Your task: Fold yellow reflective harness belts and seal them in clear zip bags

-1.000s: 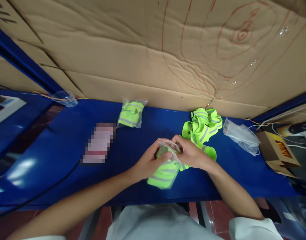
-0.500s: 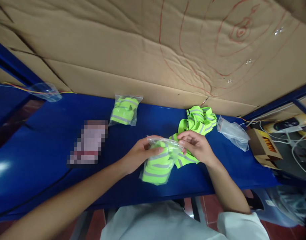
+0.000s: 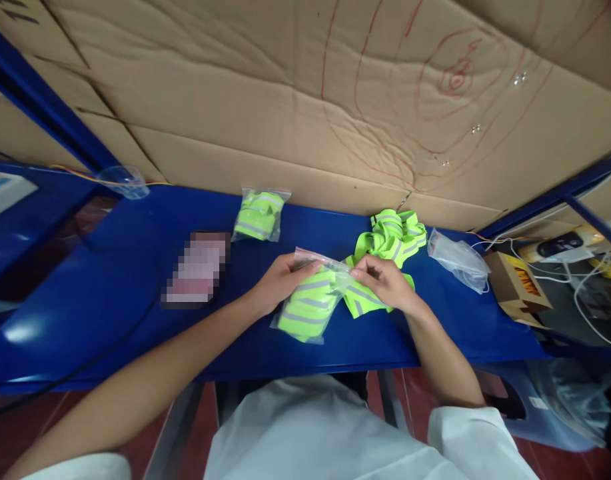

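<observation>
A clear zip bag [image 3: 309, 303] with neon-yellow reflective straps folded inside hangs between my hands over the front of the blue table. My left hand [image 3: 281, 280] pinches its top left part, thumb lying on the front. At the top right corner, the fingertips of my right hand [image 3: 385, 280] are closed on the bag's zip edge. Just behind my right hand lies a loose heap of the same neon reflective straps [image 3: 392, 237], partly covered by the hand. Further back on the left rests another filled zip bag [image 3: 259, 215].
A phone-like item [image 3: 198, 267], blurred out, lies on the blue table [image 3: 185, 347] at left. Behind it is a clear plastic cup [image 3: 128, 183]. On the right are a stack of empty plastic bags [image 3: 458, 259] and an open cardboard box [image 3: 520, 287]. A cardboard wall [image 3: 235, 100] closes the back.
The view has shifted slightly. My right hand has moved along the zip edge to its right corner, and the bag's top now looks flatter and more stretched between both hands.
</observation>
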{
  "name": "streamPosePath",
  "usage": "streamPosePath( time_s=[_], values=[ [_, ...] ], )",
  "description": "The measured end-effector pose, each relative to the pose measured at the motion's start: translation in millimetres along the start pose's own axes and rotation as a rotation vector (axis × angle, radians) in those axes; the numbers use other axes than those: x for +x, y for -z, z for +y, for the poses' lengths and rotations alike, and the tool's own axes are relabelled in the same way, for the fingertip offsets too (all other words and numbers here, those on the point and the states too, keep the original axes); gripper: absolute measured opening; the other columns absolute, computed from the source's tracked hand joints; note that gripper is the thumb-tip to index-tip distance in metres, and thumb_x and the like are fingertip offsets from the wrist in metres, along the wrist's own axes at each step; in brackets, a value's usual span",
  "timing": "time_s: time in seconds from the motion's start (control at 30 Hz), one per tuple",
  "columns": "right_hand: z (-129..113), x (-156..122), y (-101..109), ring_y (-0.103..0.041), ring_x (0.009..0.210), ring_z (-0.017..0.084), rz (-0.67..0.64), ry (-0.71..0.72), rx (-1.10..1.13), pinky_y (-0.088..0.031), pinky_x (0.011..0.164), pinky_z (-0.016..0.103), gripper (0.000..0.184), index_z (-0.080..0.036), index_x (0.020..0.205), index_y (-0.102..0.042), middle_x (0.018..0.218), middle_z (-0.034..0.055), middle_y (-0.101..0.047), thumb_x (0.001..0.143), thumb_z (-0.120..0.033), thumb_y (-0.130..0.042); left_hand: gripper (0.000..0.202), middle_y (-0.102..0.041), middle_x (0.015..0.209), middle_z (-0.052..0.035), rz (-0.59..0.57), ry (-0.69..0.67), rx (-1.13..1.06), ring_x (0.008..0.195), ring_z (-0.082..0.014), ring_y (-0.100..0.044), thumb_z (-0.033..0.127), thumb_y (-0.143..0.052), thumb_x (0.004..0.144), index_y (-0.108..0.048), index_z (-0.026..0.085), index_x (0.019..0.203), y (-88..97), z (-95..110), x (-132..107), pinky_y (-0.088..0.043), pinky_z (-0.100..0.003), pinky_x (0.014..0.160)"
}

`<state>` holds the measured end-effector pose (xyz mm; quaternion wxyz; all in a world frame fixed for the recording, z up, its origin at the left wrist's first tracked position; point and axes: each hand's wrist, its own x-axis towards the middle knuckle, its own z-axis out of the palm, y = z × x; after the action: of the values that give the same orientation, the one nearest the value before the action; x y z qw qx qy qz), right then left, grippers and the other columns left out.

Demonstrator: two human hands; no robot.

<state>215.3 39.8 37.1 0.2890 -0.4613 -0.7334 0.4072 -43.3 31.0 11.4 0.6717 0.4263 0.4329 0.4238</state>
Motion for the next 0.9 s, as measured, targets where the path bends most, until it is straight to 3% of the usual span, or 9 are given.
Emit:
streamPosePath(
  time_s=[0.2, 0.37, 0.63, 0.9],
  values=[
    [-6, 2, 5, -0.057, 0.072, 0.013, -0.089, -0.029, 0.118, -0.046, 0.067, 0.027, 0.045, -0.018, 0.093, -0.069, 0.082, 0.0017, -0.067, 0.09, -0.062, -0.076, 0.049, -0.082, 0.094, -0.0063, -0.017, 0.01, -0.018, 0.079, -0.0175, -0.071, 0.056, -0.092, 0.074, -0.084, 0.019, 0.105, 1.8, 0, 1, -0.055, -0.025, 0.073],
    [-7, 4, 7, -0.051, 0.065, 0.012, -0.074, -0.089, 0.128, -0.042, 0.061, 0.026, 0.048, -0.018, 0.089, -0.068, 0.073, -0.0005, -0.062, 0.087, -0.065, -0.077, 0.052, -0.081, 0.093, -0.0059, 0.042, 0.001, -0.068, 0.078, -0.0175, -0.071, 0.057, -0.094, 0.071, -0.082, 0.018, 0.104, 1.2, -2, 0, -0.056, -0.026, 0.073],
    [2, -1, -5, -0.051, 0.069, 0.012, -0.003, 0.06, -0.01, -0.042, 0.064, 0.026, 0.036, -0.02, 0.089, -0.062, 0.076, -0.0007, -0.058, 0.102, -0.054, -0.062, 0.048, -0.08, 0.086, -0.0055, 0.087, -0.03, -0.074, 0.074, -0.0163, -0.07, 0.056, -0.093, 0.073, -0.084, 0.016, 0.098, -1.3, -2, -2, -0.056, -0.025, 0.068],
    [-3, -2, -16, -0.052, 0.067, 0.012, 0.051, 0.043, 0.077, -0.041, 0.061, 0.026, 0.031, -0.019, 0.089, -0.066, 0.075, -0.0004, -0.061, 0.099, -0.048, -0.07, 0.041, -0.081, 0.089, -0.0045, 0.073, -0.053, -0.061, 0.074, -0.0153, -0.069, 0.053, -0.091, 0.076, -0.084, 0.018, 0.098, -1.0, -5, -2, -0.056, -0.025, 0.07]
  ],
)
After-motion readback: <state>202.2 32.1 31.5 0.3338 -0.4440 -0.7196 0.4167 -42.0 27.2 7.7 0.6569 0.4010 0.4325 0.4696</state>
